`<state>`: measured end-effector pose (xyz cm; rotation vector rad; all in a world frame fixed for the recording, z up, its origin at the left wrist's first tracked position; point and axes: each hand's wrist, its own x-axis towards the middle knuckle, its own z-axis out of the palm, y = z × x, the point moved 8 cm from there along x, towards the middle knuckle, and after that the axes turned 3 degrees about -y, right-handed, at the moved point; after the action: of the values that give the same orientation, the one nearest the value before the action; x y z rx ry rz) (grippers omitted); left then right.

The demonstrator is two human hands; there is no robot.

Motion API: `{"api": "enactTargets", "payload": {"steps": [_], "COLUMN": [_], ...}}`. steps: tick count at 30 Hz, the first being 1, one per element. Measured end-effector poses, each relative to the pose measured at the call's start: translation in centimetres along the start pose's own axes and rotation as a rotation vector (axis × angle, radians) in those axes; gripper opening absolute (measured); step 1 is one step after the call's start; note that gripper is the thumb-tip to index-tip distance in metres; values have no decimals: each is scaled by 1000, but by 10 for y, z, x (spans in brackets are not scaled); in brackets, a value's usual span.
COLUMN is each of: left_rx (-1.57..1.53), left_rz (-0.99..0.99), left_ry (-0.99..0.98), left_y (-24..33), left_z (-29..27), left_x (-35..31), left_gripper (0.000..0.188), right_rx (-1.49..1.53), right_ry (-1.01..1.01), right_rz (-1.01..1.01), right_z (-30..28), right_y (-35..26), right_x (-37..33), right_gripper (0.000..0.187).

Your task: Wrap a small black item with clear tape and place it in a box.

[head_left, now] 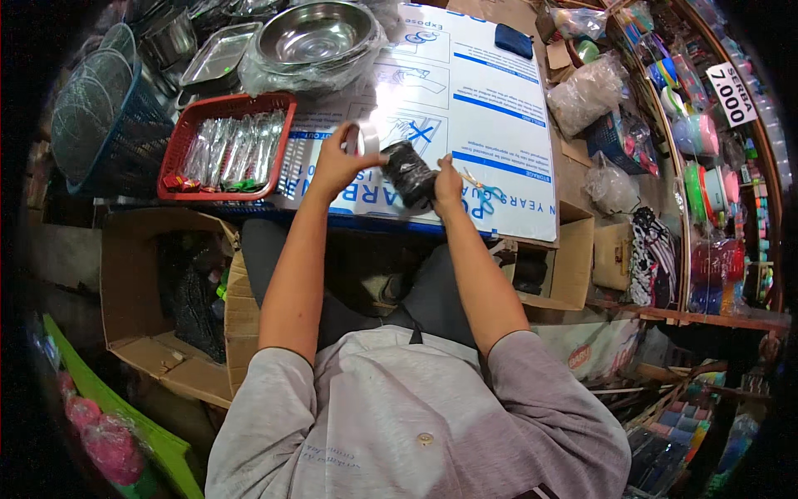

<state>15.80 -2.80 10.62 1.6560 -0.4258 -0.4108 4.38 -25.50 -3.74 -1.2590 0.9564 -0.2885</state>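
Note:
A roll of tape [368, 138] with a pale rim is gripped in my left hand [339, 165], its fingers closed round it. My right hand [449, 185] is closed on the right end of a black bundle [407, 170], which looks shiny, as if wrapped in plastic. The bundle is tilted above the table's near edge, and its left end comes close to my left fingertips. Whether a strip of tape runs between roll and bundle is too small to tell. Scissors [490, 198] with light blue handles lie just right of my right hand.
A white and blue printed sheet [507, 91] covers the table. At left stand a red basket [287, 137] of packaged metal utensils, steel basins [316, 35] and a blue basket [145, 112]. A dark blue pouch [514, 40] lies far right. Cardboard boxes [125, 291] flank my legs; goods shelves line the right.

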Motion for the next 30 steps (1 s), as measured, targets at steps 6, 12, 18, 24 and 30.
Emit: {"api": "enactTargets", "payload": {"steps": [6, 12, 18, 24, 30], "left_rx": [742, 932, 874, 921, -49], "left_rz": [-197, -32, -21, 35, -364], "left_ry": [7, 103, 37, 226, 171], "left_y": [-71, -67, -78, -60, -82], "left_z": [-27, -14, -22, -22, 49], "left_x": [-45, -50, -52, -66, -51], "left_gripper": [80, 83, 83, 64, 77], "right_rx": [-504, -582, -783, -936, -489], "right_ry": [131, -123, -10, 175, -311], "right_rz": [-390, -947, -933, -554, -146], "right_z": [-1, 47, 52, 31, 28], "right_y": [-29, -44, -62, -79, -34], "right_x": [-57, -151, -138, -74, -41], "right_gripper": [45, 23, 45, 76, 74]}}
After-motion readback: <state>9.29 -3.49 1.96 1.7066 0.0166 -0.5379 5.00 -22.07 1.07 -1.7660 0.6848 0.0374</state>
